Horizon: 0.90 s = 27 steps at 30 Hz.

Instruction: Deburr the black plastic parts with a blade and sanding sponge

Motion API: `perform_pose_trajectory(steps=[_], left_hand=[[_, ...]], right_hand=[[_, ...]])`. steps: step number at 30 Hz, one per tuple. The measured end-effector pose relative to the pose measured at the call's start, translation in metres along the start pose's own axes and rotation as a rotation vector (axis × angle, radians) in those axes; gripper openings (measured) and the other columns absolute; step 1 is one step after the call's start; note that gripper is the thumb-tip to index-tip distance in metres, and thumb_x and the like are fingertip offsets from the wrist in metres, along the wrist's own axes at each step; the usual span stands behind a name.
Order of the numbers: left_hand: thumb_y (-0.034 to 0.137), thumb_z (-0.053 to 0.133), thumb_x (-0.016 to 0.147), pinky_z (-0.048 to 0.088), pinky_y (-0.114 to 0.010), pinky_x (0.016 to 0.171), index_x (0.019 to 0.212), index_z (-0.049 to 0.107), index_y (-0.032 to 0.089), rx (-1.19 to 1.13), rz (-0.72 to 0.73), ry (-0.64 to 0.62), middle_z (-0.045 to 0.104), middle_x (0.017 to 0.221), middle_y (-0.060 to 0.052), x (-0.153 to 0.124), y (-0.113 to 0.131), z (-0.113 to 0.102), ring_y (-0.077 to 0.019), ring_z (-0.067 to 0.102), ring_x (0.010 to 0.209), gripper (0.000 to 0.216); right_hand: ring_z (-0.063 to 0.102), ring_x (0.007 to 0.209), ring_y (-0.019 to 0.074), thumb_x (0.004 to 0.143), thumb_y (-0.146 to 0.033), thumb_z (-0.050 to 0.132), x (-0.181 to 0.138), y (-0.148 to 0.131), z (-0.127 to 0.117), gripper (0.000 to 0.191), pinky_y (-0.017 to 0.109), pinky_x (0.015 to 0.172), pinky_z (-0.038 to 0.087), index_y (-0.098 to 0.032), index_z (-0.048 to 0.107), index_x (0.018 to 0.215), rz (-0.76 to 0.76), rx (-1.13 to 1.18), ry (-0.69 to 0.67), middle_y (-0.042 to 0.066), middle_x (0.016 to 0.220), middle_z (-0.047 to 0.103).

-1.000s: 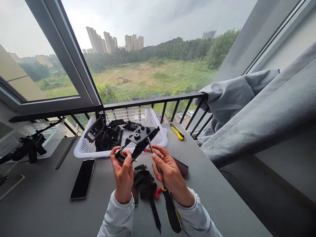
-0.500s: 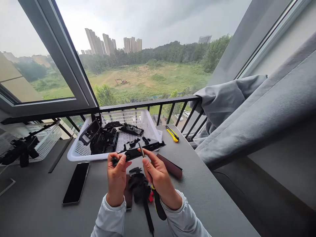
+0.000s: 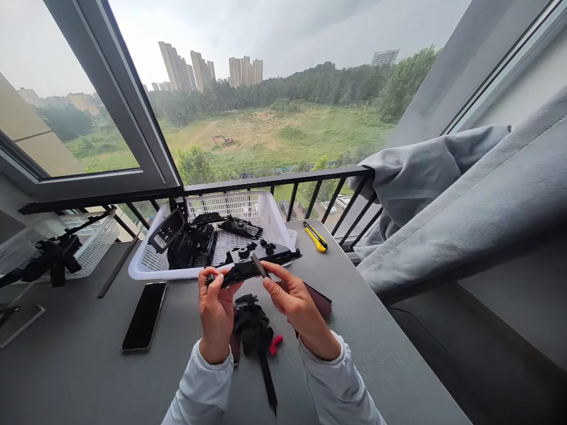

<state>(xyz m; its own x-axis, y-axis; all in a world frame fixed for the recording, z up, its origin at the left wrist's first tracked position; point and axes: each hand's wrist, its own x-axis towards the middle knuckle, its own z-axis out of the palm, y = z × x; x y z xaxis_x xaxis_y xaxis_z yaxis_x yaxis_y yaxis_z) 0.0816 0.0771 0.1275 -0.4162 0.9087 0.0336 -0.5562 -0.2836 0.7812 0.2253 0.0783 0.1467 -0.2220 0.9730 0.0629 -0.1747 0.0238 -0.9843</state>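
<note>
My left hand (image 3: 215, 316) grips the near left end of a long black plastic part (image 3: 243, 272), fingers closed round it. The part slants up to the right, above the table at the basket's front edge. In my right hand (image 3: 301, 310) is a flat file (image 3: 259, 265), its dark blade tilted against the part's upper side; its handle is hidden by the hand. Below the hands lie a crumpled black bundle (image 3: 253, 326), a thin black bar (image 3: 267, 381) and a small red piece (image 3: 275, 344). A dark red curved strip (image 3: 321, 302) rests beyond my right hand.
A white basket (image 3: 137, 267) with several black plastic parts stands at the back. Another white basket (image 3: 95, 248) is on the left. A phone (image 3: 144, 317) lies left of my hands, a yellow utility knife (image 3: 315, 237) at the back right. Railing (image 3: 274, 180) borders the table.
The view has shifted slightly. My right hand has turned the file, so its broad face now shows instead of a narrow edge. The yellow and black handle is no longer visible.
</note>
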Motion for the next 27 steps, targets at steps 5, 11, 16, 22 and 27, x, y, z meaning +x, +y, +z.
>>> perform_pose_trajectory(steps=[5,11,16,22,27], left_hand=[[0.036,0.066,0.082,0.057,-0.029,0.075,0.086,0.052,0.023,0.176,0.207,-0.022,0.067,0.091,-0.001,-0.006,-0.005,-0.004,-0.0141,0.066,0.085,0.020],[0.038,0.055,0.092,0.050,-0.032,0.082,0.092,0.051,0.023,0.380,0.405,-0.158,0.065,0.100,-0.005,-0.012,-0.010,-0.014,-0.0165,0.062,0.094,0.015],[0.037,0.050,0.094,0.049,-0.032,0.083,0.092,0.050,0.024,0.429,0.463,-0.226,0.065,0.099,-0.005,-0.014,-0.006,-0.013,-0.0165,0.061,0.093,0.013],[0.041,0.054,0.092,0.047,-0.030,0.084,0.089,0.051,0.024,0.369,0.464,-0.208,0.065,0.096,-0.004,-0.018,0.000,-0.008,-0.0159,0.062,0.091,0.018],[0.047,0.059,0.087,0.048,-0.033,0.084,0.085,0.052,0.024,0.304,0.339,-0.158,0.065,0.096,-0.004,-0.025,0.004,-0.009,-0.0182,0.062,0.092,0.024]], right_hand=[[0.048,0.059,0.0113,0.088,-0.037,0.056,-0.007,-0.009,-0.007,0.035,0.023,0.053,0.039,-0.018,0.064,0.116,-0.122,-0.234,0.027,0.000,0.074,0.060],[0.065,0.082,0.0181,0.092,-0.026,0.049,-0.024,-0.016,0.005,0.023,0.027,0.075,0.047,-0.020,0.064,0.109,-0.177,-0.580,-0.149,0.004,0.094,0.072],[0.066,0.093,0.0212,0.093,-0.027,0.047,-0.026,-0.014,0.012,0.026,0.029,0.081,0.047,-0.019,0.063,0.114,-0.156,-0.651,-0.124,0.006,0.107,0.073],[0.066,0.082,0.0196,0.092,-0.029,0.050,-0.030,-0.017,0.012,0.026,0.029,0.075,0.048,-0.020,0.065,0.112,-0.166,-0.597,-0.157,0.005,0.098,0.074],[0.067,0.089,0.0227,0.091,-0.030,0.051,-0.036,-0.017,0.015,0.028,0.032,0.080,0.049,-0.021,0.066,0.113,-0.172,-0.606,-0.094,0.007,0.103,0.074]])
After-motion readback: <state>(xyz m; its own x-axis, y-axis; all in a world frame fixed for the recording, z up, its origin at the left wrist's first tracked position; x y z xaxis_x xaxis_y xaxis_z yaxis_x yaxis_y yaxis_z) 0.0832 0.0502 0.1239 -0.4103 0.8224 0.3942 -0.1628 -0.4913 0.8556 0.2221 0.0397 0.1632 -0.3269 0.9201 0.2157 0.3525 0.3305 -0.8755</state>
